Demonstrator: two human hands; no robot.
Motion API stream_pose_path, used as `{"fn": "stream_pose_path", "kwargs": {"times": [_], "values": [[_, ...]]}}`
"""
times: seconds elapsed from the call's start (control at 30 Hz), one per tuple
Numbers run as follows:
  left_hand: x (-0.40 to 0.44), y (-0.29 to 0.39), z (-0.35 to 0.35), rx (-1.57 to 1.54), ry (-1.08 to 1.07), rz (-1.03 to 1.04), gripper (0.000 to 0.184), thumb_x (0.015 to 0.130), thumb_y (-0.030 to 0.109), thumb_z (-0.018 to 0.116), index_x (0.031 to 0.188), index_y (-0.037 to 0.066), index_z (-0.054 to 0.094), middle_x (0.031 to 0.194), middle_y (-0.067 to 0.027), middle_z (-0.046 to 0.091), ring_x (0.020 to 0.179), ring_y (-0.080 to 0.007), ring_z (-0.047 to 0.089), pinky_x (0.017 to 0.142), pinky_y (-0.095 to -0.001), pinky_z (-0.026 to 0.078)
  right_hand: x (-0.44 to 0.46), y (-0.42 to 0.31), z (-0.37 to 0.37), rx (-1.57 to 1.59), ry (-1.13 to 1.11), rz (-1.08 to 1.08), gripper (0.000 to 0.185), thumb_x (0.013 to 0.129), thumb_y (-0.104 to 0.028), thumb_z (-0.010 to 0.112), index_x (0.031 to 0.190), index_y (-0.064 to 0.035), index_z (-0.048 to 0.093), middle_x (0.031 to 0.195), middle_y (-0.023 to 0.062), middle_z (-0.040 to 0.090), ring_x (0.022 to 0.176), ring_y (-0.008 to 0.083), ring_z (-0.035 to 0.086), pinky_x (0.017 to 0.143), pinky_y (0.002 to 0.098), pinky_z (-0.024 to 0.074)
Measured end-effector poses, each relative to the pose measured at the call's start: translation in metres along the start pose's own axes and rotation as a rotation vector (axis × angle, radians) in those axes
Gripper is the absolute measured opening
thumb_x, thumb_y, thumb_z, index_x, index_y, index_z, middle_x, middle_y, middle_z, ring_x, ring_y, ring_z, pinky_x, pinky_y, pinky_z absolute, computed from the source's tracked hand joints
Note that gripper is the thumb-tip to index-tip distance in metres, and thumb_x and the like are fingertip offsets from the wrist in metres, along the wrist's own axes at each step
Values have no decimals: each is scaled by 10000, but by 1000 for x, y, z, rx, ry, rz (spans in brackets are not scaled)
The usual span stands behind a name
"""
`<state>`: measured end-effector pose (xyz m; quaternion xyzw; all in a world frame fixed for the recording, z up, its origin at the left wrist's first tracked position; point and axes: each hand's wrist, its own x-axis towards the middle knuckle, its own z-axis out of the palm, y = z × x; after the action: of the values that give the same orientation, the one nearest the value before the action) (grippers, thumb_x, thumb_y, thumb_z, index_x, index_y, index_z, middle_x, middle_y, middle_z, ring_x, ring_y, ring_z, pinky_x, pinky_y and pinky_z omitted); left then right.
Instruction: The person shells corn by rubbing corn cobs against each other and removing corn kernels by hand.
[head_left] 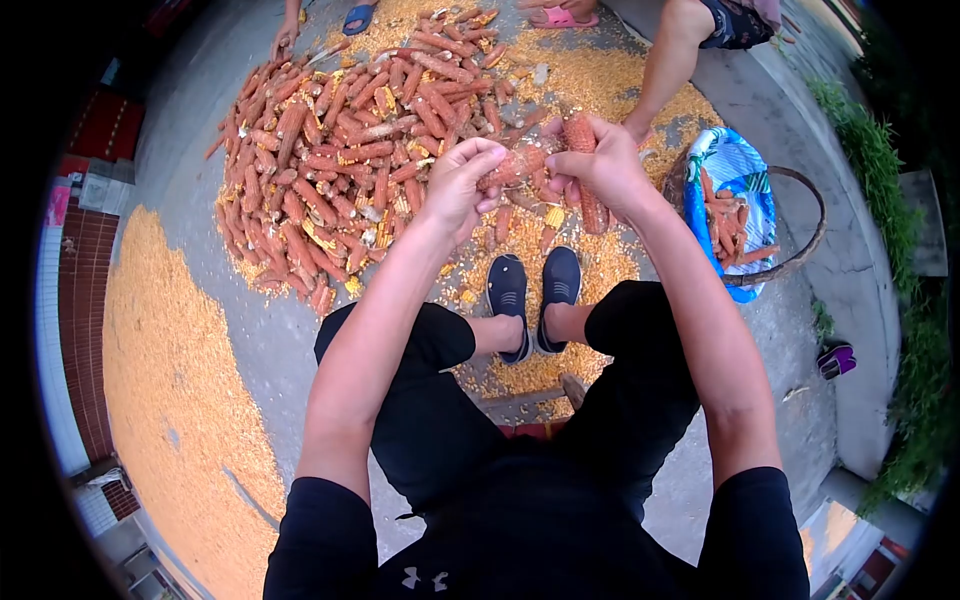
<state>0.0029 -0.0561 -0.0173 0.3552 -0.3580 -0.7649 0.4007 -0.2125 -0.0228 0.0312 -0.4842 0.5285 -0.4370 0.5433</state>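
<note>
Corn cob (520, 166) lies crosswise, clamped in the left hand (461, 188), its far end toward the right hand (609, 165), whose grip encloses a second cob (579, 133) pointing forward.

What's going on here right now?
The left hand holds a reddish corn cob, the right hand a second cob, close together. Ahead lies a heap of cobs, with loose kernels on the ground. A lined basket at right holds more. Another person's hand is near the heap.
</note>
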Motion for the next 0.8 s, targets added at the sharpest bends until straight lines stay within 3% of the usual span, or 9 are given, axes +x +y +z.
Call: {"fn": "stream_pose_path", "kwargs": {"times": [0.1,0.3,0.43,0.53,0.73,0.8], "values": [[6,-2,-4,22,-56,112,91,922,26,682,970,78,625,891,-58,650,659,-119,568,524,-244,429,-3,1,0,-59,-25,-4,308,871,-26,736,1155,37,634,833,85,705,618,132,698,456,242,478],[6,1,-1,-78,-82,236,155,865,-60,698,945,46,619,949,-84,679,826,-166,656,676,-291,535,-4,7,-8,-86,-37,-36,339,877,-49,754,1186,30,638,756,52,690,597,100,652,488,239,489],[11,0,-12,-45,-6,139,138,873,-55,691,957,35,629,1021,-120,695,901,-186,670,745,-320,549,-9,16,-20,-201,56,-137,337,842,-22,773,1159,20,667,755,42,692,612,81,630,528,234,484],[17,-5,-25,32,-9,110,134,879,-53,683,966,34,630,991,-125,700,898,-189,671,744,-325,551,-15,17,-36,-279,118,-65,329,818,3,761,1138,7,683,818,55,705,669,101,629,627,282,516],[21,-4,-27,16,46,65,85,916,-28,644,980,22,621,981,-146,705,900,-217,681,770,-342,574,-4,53,-85,-357,305,-369,304,780,-60,808,1064,-6,714,778,59,692,706,121,624,673,307,507],[24,-4,-36,13,65,50,75,925,-17,636,987,23,620,975,-148,705,898,-222,681,775,-351,576,-12,48,-108,-403,481,-290,300,757,-94,818,1029,-21,715,768,84,693,708,153,644,687,330,517]]}}
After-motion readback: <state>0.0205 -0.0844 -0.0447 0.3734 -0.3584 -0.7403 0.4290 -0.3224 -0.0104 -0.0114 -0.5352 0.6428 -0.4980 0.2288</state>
